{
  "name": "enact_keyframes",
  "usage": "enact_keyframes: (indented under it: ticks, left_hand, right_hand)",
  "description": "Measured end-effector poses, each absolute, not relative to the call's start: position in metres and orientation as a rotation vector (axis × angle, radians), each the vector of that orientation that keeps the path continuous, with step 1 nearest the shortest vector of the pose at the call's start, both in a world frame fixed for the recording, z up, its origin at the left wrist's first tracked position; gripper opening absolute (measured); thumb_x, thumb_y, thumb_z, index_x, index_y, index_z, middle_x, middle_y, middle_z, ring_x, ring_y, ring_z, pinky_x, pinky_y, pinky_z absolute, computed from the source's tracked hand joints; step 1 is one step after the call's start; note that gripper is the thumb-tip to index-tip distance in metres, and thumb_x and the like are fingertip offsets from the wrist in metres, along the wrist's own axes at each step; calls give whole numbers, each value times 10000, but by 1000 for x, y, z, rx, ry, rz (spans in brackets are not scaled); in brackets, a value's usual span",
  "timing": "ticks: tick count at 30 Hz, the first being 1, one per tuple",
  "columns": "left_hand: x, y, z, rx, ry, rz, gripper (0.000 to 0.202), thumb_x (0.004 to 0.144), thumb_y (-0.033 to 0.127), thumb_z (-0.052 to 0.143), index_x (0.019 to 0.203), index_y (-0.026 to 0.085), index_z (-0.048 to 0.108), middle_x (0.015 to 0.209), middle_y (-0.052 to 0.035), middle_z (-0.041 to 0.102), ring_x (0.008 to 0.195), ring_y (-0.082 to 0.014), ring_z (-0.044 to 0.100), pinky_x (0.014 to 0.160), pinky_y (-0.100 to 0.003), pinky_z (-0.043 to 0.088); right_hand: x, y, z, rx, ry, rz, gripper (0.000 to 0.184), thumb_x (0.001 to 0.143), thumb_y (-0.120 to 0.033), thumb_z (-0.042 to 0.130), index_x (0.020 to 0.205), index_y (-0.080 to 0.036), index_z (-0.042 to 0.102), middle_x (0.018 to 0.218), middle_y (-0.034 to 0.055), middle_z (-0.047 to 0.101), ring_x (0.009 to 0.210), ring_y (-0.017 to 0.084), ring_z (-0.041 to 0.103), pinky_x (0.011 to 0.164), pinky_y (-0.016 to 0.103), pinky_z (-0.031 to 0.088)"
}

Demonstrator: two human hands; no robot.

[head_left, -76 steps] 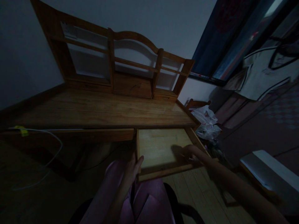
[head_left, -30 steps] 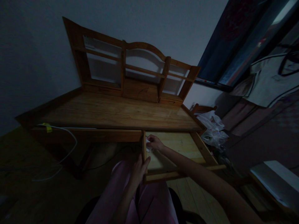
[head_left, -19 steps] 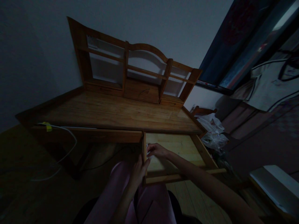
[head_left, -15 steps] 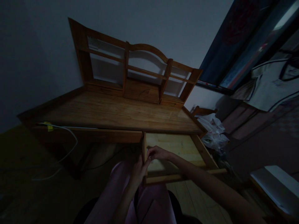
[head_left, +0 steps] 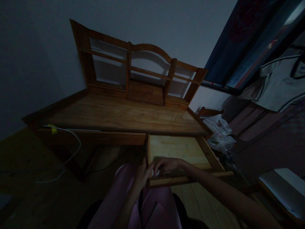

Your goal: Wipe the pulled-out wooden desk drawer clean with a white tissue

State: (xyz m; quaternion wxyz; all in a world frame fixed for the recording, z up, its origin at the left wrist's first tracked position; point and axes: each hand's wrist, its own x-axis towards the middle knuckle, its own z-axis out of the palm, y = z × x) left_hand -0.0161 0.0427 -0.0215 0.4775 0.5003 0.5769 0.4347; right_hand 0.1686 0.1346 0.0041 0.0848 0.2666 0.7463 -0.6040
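Note:
A wooden drawer (head_left: 179, 182) is pulled out from the right half of the desk, its pale bottom showing. My left hand (head_left: 142, 174) grips the drawer's left side wall, fingers along the outside and thumb over the top edge. Inside the drawer, at its front left corner, my right hand (head_left: 168, 166) is closed with the fingertips pointing down. A small white piece (head_left: 156, 173) shows at those fingertips, close to my left thumb; the dim light hides what kind of thing it is.
The wooden desk (head_left: 114, 111) carries a shelf unit (head_left: 149, 73) at its back. A white cable (head_left: 77, 140) with a yellow tag hangs over the left front edge. Plastic bags (head_left: 218, 127) sit right of the desk, below a hanging white shirt (head_left: 281, 84).
My right hand has moved along the drawer's left wall towards the front corner, and the white piece now shows at its fingertips. My left hand stays on the drawer wall.

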Motion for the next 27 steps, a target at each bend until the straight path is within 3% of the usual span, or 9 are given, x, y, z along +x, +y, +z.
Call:
enact_keyframes:
  ticks: [7, 12, 15, 19, 27]
  left_hand:
    - [-16, 40, -8, 1160, 1358, 1050, 635, 837, 494, 553, 1378, 167, 492, 1285, -146, 669, 1190, -291, 626, 979, -365, 477]
    - [-15, 41, -12, 1156, 1402, 1013, 657, 853, 523, 510, 1383, 137, 475, 1273, -149, 674, 1188, -299, 623, 969, -363, 477]
    - [-13, 43, -17, 1170, 1402, 1023, 665, 851, 538, 501, 1373, 127, 478, 1270, -159, 673, 1168, -298, 632, 957, -363, 480]
    - [-11, 44, -20, 1151, 1444, 1017, 687, 841, 551, 506, 1380, 128, 467, 1294, -164, 656, 1190, -291, 620, 969, -352, 472]
    - [-10, 43, -16, 1177, 1411, 1029, 635, 848, 525, 511, 1364, 155, 488, 1332, -141, 635, 1238, -279, 587, 999, -349, 459]
  right_hand:
    - [216, 133, 15, 962, 2247, -1675, 266, 666, -101, 638, 905, -140, 749, 844, 30, 723, 721, 134, 646, 671, 224, 490]
    - [241, 118, 19, 1146, 2426, -1533, 203, 686, -99, 635, 849, -153, 743, 793, 22, 703, 735, 151, 642, 714, 256, 487]
    - [235, 107, 21, 1209, 2568, -1462, 227, 695, -118, 672, 908, -169, 734, 898, 26, 693, 841, 156, 634, 791, 262, 476]
    - [212, 107, 20, 976, 2862, -1305, 305, 717, -98, 678, 1009, -182, 702, 1047, 41, 656, 927, 144, 612, 831, 249, 468]
    - [198, 133, 14, 935, 2876, -979, 295, 691, -57, 666, 963, -165, 699, 1001, 35, 658, 868, 133, 606, 795, 224, 459]
